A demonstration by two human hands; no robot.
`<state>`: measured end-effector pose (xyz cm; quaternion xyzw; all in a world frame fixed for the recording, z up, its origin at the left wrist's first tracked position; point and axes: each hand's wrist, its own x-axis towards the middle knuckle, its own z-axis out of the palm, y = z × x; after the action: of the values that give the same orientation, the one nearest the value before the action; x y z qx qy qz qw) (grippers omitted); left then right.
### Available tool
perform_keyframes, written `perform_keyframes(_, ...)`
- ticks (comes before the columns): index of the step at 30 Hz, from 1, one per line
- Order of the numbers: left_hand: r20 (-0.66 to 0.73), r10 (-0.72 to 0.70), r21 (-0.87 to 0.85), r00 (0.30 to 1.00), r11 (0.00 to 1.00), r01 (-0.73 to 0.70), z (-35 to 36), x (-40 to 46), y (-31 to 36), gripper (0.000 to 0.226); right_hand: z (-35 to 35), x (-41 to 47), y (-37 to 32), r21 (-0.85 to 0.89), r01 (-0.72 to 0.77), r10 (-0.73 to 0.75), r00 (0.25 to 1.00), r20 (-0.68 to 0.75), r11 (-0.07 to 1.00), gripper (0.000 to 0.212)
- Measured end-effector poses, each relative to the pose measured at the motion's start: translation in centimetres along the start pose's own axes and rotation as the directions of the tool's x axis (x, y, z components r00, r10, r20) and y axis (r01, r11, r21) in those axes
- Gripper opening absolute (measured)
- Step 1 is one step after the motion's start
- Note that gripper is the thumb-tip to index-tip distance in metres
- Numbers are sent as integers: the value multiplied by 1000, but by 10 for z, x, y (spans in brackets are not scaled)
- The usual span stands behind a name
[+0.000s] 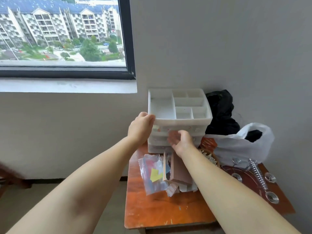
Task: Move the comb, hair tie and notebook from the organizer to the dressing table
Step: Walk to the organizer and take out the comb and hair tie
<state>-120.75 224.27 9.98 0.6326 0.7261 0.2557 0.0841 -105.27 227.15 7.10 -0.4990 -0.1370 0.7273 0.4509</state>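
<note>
A white plastic organizer point(189, 119) with an open compartment tray on top and translucent drawers below stands at the back of an orange-brown wooden table point(152, 208). My left hand point(141, 128) grips the organizer's front left corner at the tray rim. My right hand point(180, 141) is at the drawer fronts, fingers curled against one drawer; what it holds, if anything, is blurred. The top compartments look bare. No comb, hair tie or notebook shows clearly.
On the table in front of the organizer lie a clear zip bag with coloured bits point(154, 173) and a brown box point(179, 173). A white plastic bag point(239, 146), a black bag point(221, 112) and a metal spring rack point(256, 176) crowd the right. A window is at upper left.
</note>
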Motion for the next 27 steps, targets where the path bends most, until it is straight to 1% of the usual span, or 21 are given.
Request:
perform_keyframes(2,13,43,-30,999,999,-43,0,5,-8,26,6,2,-1,160,-39,39,999,-1,986,21)
perform_keyframes(4,18,65,-68,998,996,-64,-2,9,-12,24,6,-2,3,204,-28,35,999,-28,979,22)
perform_keyframes(9,50,111,-102,993,989,-105,-8,14,-16,25,-16,-27,30,159,11,3,996,-87,987,19)
perform_keyframes(13,50,112,-131,992,986,-105,-6,12,-17,27,-40,-52,48,120,69,-52,989,-139,990,20)
perform_keyframes(15,43,108,-150,993,984,-100,-5,11,-16,27,-48,-62,55,118,71,-52,986,-158,990,20)
perform_keyframes(17,35,96,-156,995,984,-90,-6,10,-16,28,-54,-69,62,113,60,-42,988,-150,992,19)
perform_keyframes(20,55,90,-156,994,985,-80,-7,9,-12,30,-58,-75,62,110,42,-33,995,-90,993,17)
perform_keyframes(22,84,77,-117,993,991,-67,-7,6,-9,32,-60,-79,55,19,-7,8,998,-55,1000,19)
perform_keyframes(23,73,79,-55,994,996,-75,-7,3,-7,35,-62,-83,49,-74,-50,48,998,-30,996,21)
perform_keyframes(24,32,109,21,994,994,-110,-6,-2,-6,38,-66,-88,42,-206,-87,89,996,2,975,21)
perform_keyframes(25,-14,183,82,983,980,-181,-5,-7,-3,41,-71,-94,33,-374,-91,112,993,35,923,21)
perform_keyframes(26,-37,295,122,955,950,-288,-4,-13,-1,41,-76,-99,22,-536,-47,100,992,71,843,20)
perform_keyframes(27,-9,414,156,910,899,-408,-1,-19,4,39,-79,-104,9,-655,50,40,992,123,754,19)
